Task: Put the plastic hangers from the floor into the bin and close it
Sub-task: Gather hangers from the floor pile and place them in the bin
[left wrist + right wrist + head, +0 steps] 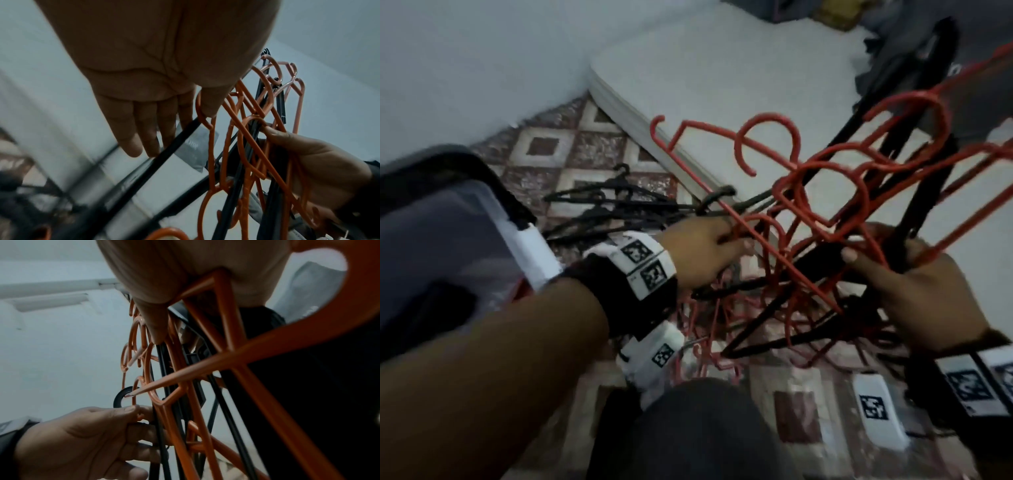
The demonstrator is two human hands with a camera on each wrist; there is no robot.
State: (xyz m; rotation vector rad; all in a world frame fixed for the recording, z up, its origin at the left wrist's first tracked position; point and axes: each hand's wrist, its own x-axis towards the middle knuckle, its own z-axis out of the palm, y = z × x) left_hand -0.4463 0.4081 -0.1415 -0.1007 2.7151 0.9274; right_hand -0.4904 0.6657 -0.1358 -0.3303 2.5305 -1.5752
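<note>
Both hands clamp the hangers (825, 205): right hand (914, 291) grips the bundle, left hand (705, 250) pinches a hook; bin (448, 240) lies left of bundle, nearer left hand.

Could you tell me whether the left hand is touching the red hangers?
Touching. The right wrist view shows the left hand pinching a hook of the red hangers between thumb and fingers.
</note>
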